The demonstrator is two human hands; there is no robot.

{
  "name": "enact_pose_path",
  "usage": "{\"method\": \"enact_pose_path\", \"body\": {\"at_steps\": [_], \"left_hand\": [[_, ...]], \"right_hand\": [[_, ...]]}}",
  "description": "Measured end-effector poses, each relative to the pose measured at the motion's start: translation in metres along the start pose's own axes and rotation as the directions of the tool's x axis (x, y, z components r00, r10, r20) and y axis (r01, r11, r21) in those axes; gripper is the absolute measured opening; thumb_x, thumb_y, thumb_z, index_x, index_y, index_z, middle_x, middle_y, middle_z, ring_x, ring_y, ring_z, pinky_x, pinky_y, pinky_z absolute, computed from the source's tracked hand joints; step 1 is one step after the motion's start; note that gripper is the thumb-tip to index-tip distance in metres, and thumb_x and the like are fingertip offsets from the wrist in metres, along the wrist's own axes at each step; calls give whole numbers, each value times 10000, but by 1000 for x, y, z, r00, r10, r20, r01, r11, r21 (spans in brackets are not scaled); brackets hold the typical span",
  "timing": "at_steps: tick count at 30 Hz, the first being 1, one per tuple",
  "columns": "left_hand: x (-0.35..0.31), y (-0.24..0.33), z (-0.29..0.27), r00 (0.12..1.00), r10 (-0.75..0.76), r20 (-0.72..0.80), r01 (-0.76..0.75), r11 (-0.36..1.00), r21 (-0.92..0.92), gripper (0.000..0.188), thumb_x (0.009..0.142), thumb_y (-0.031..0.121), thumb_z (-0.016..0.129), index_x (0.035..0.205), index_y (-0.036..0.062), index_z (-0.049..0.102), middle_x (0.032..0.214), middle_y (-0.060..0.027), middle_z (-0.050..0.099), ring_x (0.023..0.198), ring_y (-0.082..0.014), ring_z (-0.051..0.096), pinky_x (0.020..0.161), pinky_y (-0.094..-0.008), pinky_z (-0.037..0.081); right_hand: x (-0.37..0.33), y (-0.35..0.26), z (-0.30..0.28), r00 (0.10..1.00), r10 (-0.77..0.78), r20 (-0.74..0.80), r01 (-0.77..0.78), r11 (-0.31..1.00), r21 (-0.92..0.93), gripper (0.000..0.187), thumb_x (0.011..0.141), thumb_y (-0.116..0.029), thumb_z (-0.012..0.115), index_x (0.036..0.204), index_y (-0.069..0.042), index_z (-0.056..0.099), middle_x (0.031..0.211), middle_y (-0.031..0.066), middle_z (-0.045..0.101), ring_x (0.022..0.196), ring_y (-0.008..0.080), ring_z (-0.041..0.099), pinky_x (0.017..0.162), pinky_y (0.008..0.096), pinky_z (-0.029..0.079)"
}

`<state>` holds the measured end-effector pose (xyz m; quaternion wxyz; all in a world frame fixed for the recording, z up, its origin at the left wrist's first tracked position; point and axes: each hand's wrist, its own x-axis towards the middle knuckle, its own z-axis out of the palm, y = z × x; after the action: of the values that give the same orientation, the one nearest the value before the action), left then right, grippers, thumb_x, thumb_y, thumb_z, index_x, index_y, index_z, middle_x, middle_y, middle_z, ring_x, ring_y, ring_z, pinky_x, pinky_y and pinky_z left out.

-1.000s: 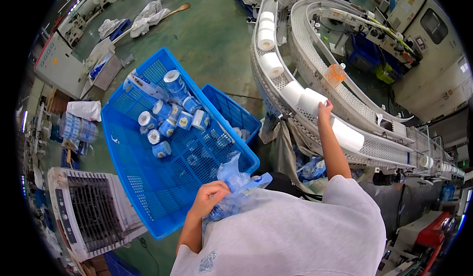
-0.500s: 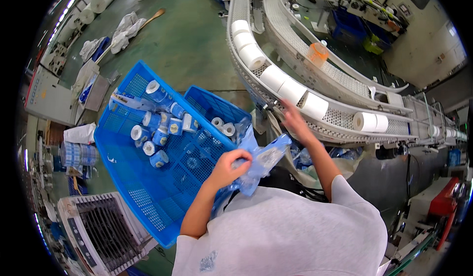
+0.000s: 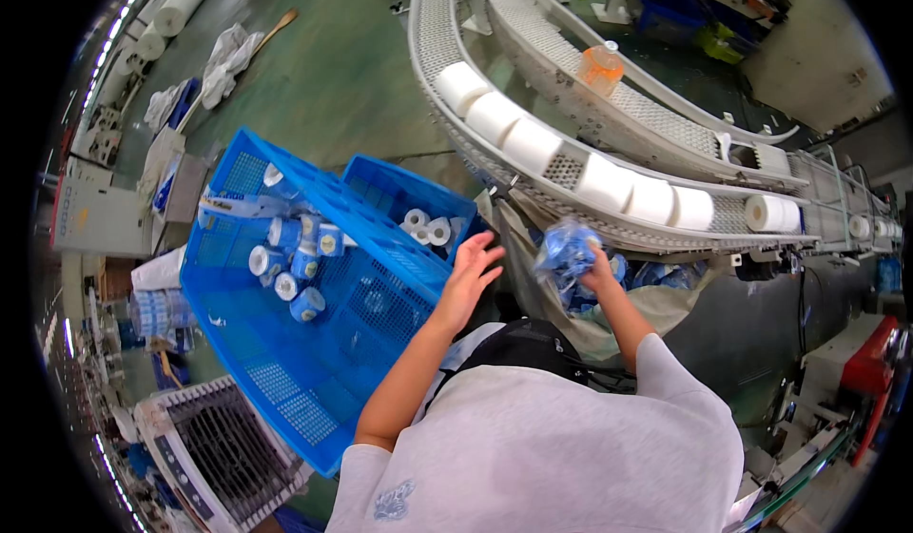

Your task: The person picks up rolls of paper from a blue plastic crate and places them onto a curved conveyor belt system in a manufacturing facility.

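Note:
My right hand [image 3: 597,271] is closed on a crumpled blue-and-clear plastic wrapper [image 3: 563,251]. It holds this over a beige sack [image 3: 656,329] containing more blue plastic film. My left hand [image 3: 470,278] is empty, its fingers apart, near the right end of a smaller blue crate [image 3: 380,177]. Several bare white paper rolls [image 3: 437,231] lie in that crate. On my left, a large blue crate [image 3: 285,362] holds several toilet rolls in blue printed wrapping [image 3: 306,303], and a strip of plastic film [image 3: 249,207] lies across its far part.
A curved conveyor [image 3: 428,43] carries several white rolls [image 3: 531,145] beyond my hands. On the inner conveyor stands a clear bottle with orange markings [image 3: 601,69]. A slatted air cooler [image 3: 223,452] stands at the lower left. Cloths and a wooden-handled tool [image 3: 276,29] lie on the floor.
My left hand has let go of the blue plastic wrapper and opened. My right hand, previously empty by the conveyor, now holds the wrapper bunched up over the sack. Rolls on the conveyor have shifted.

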<state>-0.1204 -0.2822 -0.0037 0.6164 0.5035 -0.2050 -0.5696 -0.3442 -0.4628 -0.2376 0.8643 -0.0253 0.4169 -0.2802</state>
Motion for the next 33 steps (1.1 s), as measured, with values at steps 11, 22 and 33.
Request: {"method": "enact_pose_path", "body": {"at_steps": [11,22,33], "left_hand": [[-81,22,-47,994,-47,-96,58,992,110,207,902,167,518,1055,34,559,1067,-66,593,926,-130,548,856,-283,419],[-163,-15,-274,734,282,-618,257,727,637,291,814,94,594,1097,37,550,1107,-89,569,1020,-185,533,856,-295,430],[-362,39,-463,-11,438,-899,783,563,264,390,711,232,718,974,-17,575,910,-190,635,813,-308,631,712,-415,486]], "right_hand": [[48,192,-49,997,-83,1,-39,-482,-875,498,787,-239,614,1229,-63,463,1214,145,472,1016,263,518,826,387,455],[25,153,41,923,382,34,298,-659,-691,409,842,-286,582,1158,-33,518,1024,97,542,883,176,531,729,318,456],[-10,181,351,875,215,434,447,-9,-895,510,850,-417,593,1143,-3,540,875,83,622,813,127,573,663,288,469]]}}
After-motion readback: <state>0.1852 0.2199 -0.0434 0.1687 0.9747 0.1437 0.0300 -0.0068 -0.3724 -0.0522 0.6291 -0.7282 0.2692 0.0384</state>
